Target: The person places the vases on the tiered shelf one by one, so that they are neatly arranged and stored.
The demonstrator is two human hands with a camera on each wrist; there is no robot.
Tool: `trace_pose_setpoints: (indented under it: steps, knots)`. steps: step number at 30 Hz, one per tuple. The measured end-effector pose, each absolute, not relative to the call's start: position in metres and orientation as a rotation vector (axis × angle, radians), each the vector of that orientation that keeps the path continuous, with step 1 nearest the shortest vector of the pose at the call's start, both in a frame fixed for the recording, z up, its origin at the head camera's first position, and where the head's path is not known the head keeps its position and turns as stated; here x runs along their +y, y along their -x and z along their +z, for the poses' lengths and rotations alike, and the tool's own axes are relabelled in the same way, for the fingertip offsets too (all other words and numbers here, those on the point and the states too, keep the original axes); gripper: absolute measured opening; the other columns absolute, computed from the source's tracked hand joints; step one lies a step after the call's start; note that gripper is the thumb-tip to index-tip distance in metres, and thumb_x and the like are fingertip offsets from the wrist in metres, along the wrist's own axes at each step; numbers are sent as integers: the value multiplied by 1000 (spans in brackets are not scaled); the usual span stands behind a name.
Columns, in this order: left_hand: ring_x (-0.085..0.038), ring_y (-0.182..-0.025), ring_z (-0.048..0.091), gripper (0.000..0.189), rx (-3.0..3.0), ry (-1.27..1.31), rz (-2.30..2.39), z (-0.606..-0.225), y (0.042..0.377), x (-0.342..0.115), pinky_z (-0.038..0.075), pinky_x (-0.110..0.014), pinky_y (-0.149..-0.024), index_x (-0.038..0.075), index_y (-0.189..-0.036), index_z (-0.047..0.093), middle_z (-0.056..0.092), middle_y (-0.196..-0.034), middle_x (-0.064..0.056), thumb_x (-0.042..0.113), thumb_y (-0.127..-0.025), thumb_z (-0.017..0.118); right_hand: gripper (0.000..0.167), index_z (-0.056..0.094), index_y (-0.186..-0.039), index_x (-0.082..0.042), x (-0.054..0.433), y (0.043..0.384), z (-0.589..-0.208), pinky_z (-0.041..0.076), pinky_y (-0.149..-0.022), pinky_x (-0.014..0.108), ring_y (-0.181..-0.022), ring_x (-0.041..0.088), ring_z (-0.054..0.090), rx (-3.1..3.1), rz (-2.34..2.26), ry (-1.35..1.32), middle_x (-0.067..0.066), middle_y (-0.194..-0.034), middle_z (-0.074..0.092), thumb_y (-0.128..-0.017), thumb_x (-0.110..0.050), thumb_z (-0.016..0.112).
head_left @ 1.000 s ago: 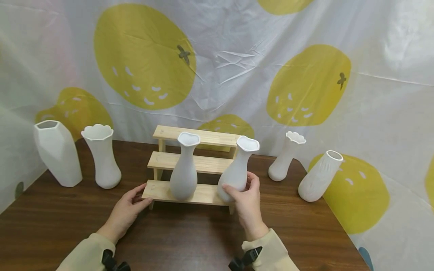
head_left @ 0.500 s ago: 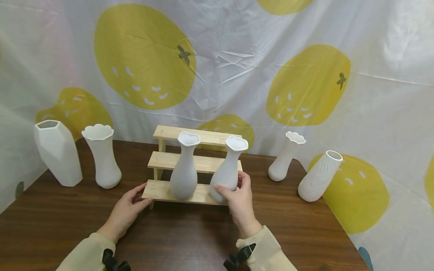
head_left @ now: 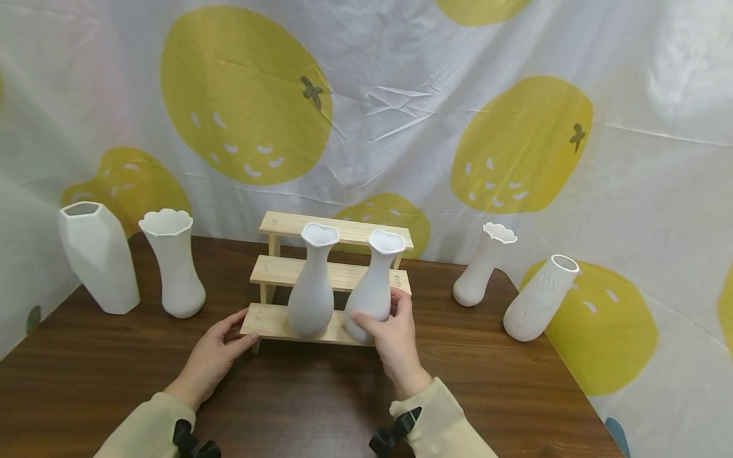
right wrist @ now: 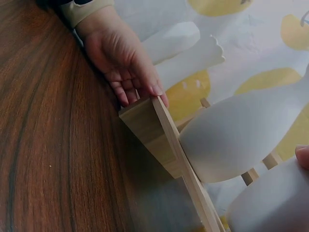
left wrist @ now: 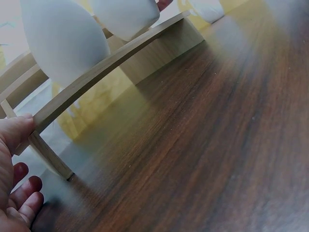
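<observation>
A three-step wooden display stand (head_left: 332, 277) stands on the table. On its lowest step are two white vases with bulging bodies and wavy rims. My right hand (head_left: 397, 337) holds the right vase (head_left: 369, 296) by its lower body, thumb across the front, other fingers behind it. The left vase (head_left: 312, 292) stands upright a small gap away. My left hand (head_left: 214, 356) grips the left end of the lowest step, its thumb (left wrist: 21, 125) at the front edge. In the right wrist view that left hand (right wrist: 125, 63) pinches the step's end.
Left of the stand are a faceted white vase (head_left: 97, 261) and a scalloped-rim vase (head_left: 174, 267). To the right stand a slim scalloped vase (head_left: 481, 267) and a textured vase (head_left: 538, 299) near the table's edge. A fruit-print curtain (head_left: 389, 114) hangs close behind.
My right hand has moved left along the lowest step with the right vase, bringing it closer to the left vase. My left hand and the stand have stayed in place.
</observation>
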State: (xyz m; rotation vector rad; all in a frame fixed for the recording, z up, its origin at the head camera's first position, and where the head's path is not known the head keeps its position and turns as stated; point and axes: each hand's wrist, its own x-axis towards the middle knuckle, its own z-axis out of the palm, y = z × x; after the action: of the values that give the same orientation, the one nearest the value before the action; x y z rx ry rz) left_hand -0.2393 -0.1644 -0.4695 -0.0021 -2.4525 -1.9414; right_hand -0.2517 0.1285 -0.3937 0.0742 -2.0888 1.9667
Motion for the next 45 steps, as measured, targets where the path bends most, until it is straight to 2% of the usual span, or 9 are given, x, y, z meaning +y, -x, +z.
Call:
trace_pose_setpoints:
  steps: [14, 24, 31, 45]
  knots:
    - [-32, -124, 47, 73, -2476, -8, -1902, -471, 241, -165, 46, -36, -94, 5, -150, 31, 43, -141, -21, 34, -92, 66, 71, 44, -126, -6, 123, 256, -399, 40, -93, 45, -111, 28, 48, -2108, 1967, -81, 12, -121, 50, -68, -9, 85]
    - [-32, -123, 48, 74, -2470, 13, -1918, -469, 241, -164, 47, -32, -92, 3, -150, 31, 45, -140, -22, 34, -92, 66, 71, 43, -128, -6, 118, 257, -399, 40, -93, 45, -112, 28, 48, -2132, 1983, -78, 12, -122, 49, -70, -9, 84]
    - [-32, -123, 48, 74, -2470, 1, -1922, -469, 240, -163, 46, -35, -94, 4, -150, 31, 45, -140, -22, 34, -92, 66, 70, 44, -126, -6, 116, 257, -400, 40, -92, 44, -110, 28, 47, -2111, 1982, -88, 12, -121, 49, -69, -10, 85]
    - [-31, -123, 48, 73, -2468, 8, -1936, -469, 240, -165, 47, -33, -92, 4, -151, 29, 45, -140, -22, 33, -93, 65, 72, 43, -128, -5, 115, 260, -404, 40, -94, 45, -113, 28, 47, -2122, 1969, -117, 12, -123, 49, -70, -9, 84]
